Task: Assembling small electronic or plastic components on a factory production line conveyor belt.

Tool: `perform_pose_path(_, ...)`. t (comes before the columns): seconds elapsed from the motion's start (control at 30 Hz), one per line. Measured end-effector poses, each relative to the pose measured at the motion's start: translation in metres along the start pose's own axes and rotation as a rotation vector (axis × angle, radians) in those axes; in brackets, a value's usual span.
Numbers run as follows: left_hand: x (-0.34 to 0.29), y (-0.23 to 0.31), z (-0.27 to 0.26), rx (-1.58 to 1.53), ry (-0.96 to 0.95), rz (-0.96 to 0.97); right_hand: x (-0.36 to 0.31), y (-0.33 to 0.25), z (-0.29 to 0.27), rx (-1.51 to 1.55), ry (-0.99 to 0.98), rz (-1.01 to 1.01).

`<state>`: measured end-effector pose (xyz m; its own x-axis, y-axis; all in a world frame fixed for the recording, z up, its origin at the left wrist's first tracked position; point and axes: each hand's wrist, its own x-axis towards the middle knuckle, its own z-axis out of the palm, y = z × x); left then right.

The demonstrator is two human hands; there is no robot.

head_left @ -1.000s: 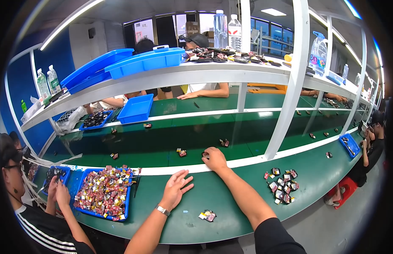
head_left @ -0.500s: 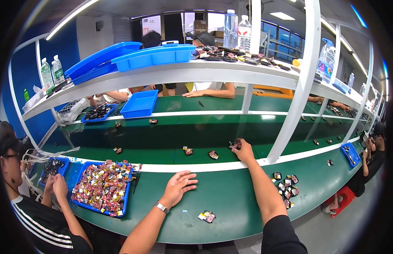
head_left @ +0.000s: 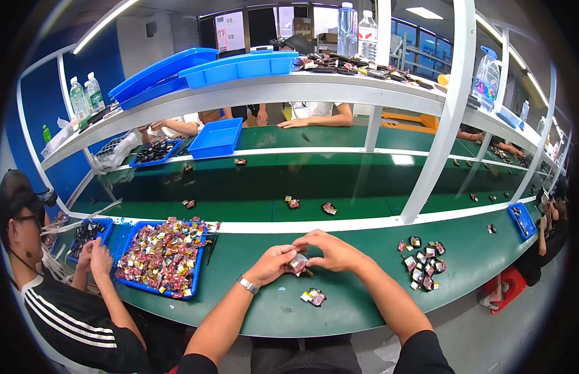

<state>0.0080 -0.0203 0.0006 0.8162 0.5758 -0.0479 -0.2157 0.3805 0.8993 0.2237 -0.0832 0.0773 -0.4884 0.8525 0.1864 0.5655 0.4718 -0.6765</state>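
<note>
Over the green bench (head_left: 358, 287), both my hands are closed round one small reddish part with a white label (head_left: 298, 264). My left hand (head_left: 271, 265) pinches it from the left. My right hand (head_left: 333, 252) curves over it from the right, its fingertips and thumb at the part; the fingers hide some of it. Just in front of my hands lies a similar part, pink, white and black with a yellow edge (head_left: 314, 297). To the right of my right forearm is a loose pile of similar black-edged parts (head_left: 423, 265).
A blue tray (head_left: 198, 283) heaped with these parts stands left, beside a person in a black shirt (head_left: 71, 311). Behind my hands, a white rail (head_left: 358, 222) borders a dark green belt (head_left: 239, 206) carrying scattered parts. A white shelf post (head_left: 440, 124) rises right of centre.
My right hand has come back from the belt with a part and met my left hand over the bench. My left hand, open before, now closes on the part. The view has shifted slightly.
</note>
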Motion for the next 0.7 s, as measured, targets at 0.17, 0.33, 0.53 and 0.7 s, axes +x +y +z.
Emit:
perform_pose_path(0.17, 0.001, 0.000, 0.003, 0.004, 0.180, 0.074, 0.000, 0.011, 0.032, -0.094, 0.328, -0.068)
perform_pose_path(0.33, 0.003, -0.001, 0.014, -0.007, 0.228, 0.136, -0.002, 0.020, 0.039, -0.300, 0.370, -0.182)
perform_pose_path(0.53, 0.002, -0.003, 0.013, 0.026, 0.263, 0.131, -0.001, 0.022, 0.030, -0.384, 0.286, -0.209)
perform_pose_path(0.7, 0.005, -0.004, 0.011, 0.033, 0.211, 0.120, 0.001, 0.029, 0.041, -0.179, 0.312, -0.117)
